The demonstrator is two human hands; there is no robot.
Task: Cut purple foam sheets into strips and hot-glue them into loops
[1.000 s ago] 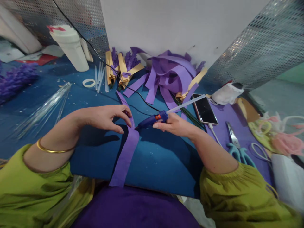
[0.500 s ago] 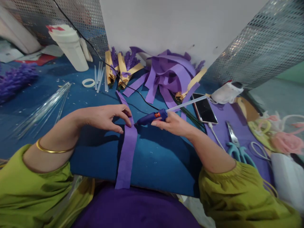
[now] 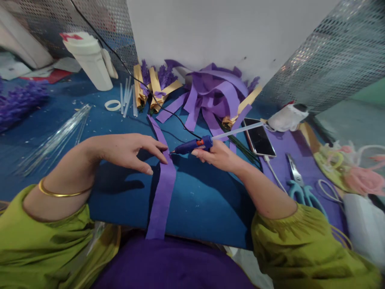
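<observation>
On the blue table (image 3: 204,208), glue gun (image 3: 192,146) nozzle meets the purple strip (image 3: 164,188) edge.

White wall (image 3: 228,28) behind; perforated metal panels (image 3: 339,60) flank blue table (image 3: 204,204).

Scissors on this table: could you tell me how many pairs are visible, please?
1: the teal-handled scissors lie on the purple sheet beside the right forearm; clutter may hide others.

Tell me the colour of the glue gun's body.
The glue gun is dark blue with an orange-red trigger, seen in the head view.
</observation>
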